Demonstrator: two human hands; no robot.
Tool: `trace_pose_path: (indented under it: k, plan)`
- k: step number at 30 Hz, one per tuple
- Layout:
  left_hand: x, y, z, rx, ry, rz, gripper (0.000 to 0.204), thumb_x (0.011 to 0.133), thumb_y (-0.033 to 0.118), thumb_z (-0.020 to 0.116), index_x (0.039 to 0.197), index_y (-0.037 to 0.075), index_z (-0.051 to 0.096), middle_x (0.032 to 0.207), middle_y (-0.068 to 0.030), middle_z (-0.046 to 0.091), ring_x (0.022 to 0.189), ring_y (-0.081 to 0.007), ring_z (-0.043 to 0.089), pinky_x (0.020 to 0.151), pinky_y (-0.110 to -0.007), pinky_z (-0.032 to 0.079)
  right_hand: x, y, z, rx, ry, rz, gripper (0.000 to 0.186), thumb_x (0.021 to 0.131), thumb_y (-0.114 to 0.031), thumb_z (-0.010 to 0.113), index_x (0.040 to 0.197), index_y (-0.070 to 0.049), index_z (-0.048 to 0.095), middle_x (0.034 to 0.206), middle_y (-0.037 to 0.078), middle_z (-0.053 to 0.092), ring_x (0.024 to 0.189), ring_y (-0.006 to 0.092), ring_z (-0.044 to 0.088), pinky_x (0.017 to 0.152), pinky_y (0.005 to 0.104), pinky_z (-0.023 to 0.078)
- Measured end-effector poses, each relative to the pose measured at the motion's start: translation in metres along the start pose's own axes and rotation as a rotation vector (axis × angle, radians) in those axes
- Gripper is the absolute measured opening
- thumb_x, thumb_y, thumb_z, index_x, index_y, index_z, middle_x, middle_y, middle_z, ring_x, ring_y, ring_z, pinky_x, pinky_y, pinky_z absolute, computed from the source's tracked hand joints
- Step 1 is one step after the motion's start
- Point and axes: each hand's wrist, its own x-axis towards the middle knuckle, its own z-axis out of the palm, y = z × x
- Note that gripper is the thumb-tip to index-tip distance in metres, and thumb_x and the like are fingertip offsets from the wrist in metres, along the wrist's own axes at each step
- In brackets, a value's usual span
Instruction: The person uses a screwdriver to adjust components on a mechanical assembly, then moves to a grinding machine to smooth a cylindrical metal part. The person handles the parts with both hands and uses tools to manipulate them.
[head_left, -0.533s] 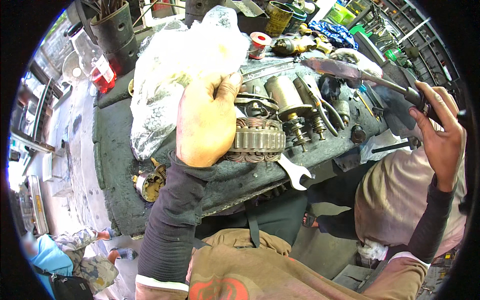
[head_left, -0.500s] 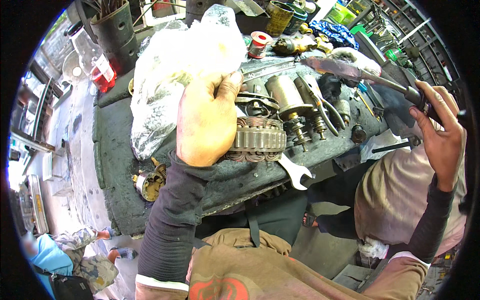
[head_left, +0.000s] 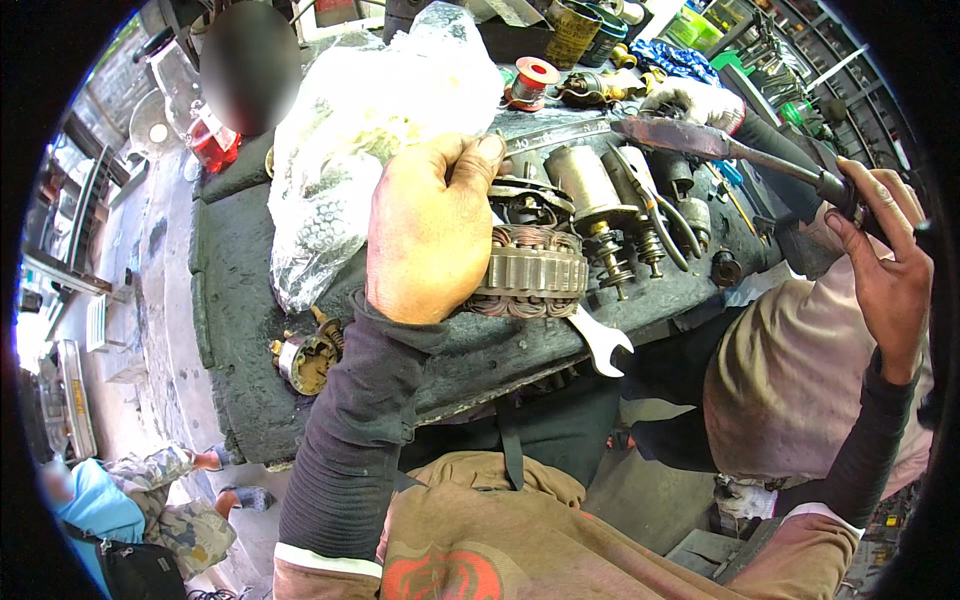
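At three o'clock from the ring, right hand (head_left: 893, 265): closed around the handle of a long iron (head_left: 735, 150); the grip looks firm, fingers wrapped, thumb pressed in.
Iron's head: dark, scorched-looking wedge on a slim metal shank; it points toward half past one, clear of the ring's windings.
Left hand (head_left: 430, 235): between nine and ten o'clock, thumb and forefinger brought together beside a pale, flat metal strip (head_left: 560, 134); what they pinch, if anything, I cannot tell.
Copper-wound ring (head_left: 535, 272): on the bench (head_left: 240, 265), against the left hand's outline; ribbed grey steel band, reddish wire looped thickly above and below; touching or just beside the hand, I cannot tell.
Windings and parts: judged from how they lie, the ring is out of any housing and the parts around it are unassembled; whether any wire ends are joined is too small to see, so what is left cannot be measured.
Spanner (head_left: 603, 345): half past four, smooth bright steel, open end showing.
Metal cylinder (head_left: 590, 185): one o'clock, dull and smooth; pliers (head_left: 655, 205) at two, slender and curved.
Bag (head_left: 365, 140): half past ten, crinkled translucent plastic; red spool (head_left: 531, 82) at twelve; co-worker's gloved hand (head_left: 700, 103) at half past one, pale fabric
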Motion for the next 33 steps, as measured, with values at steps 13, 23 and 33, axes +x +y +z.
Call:
trace_pose_path:
  k: [13,23,33]
  plan:
    - [-0.011,0.009,0.004,0.052,0.065,0.011,0.029,0.102,0.024,0.064,0.095,-0.004,0.07,0.079,-0.0253,0.066,0.071,-0.0373,0.065,0.07,-0.044,0.049,-0.036,0.005,-0.039,-0.035,-0.125,0.117,0.052,0.092,-0.001,0.074,0.142,-0.008,0.064,0.132,0.014,0.067,0.119,0.0226,0.065,0.104,0.0346,0.051]
    - [-0.023,0.014,0.014,0.054,0.146,0.094,0.03,0.101,0.024,0.065,0.096,-0.005,0.071,0.08,-0.0249,0.068,0.074,-0.0389,0.067,0.071,-0.045,0.05,-0.03,-0.034,-0.048,0.017,-0.135,0.01,0.054,0.086,0.006,0.078,0.137,-0.006,0.068,0.133,0.014,0.065,0.12,0.0238,0.065,0.103,0.0346,0.054]
    - [-0.018,0.01,0.01,0.091,0.129,0.089,0.03,0.101,0.024,0.066,0.094,-0.005,0.07,0.078,-0.0262,0.066,0.071,-0.0401,0.064,0.069,-0.045,0.049,-0.029,-0.028,-0.031,-0.057,-0.056,-0.062,0.056,0.084,0.009,0.078,0.137,-0.005,0.067,0.131,0.016,0.066,0.118,0.0272,0.067,0.101,0.0369,0.056]
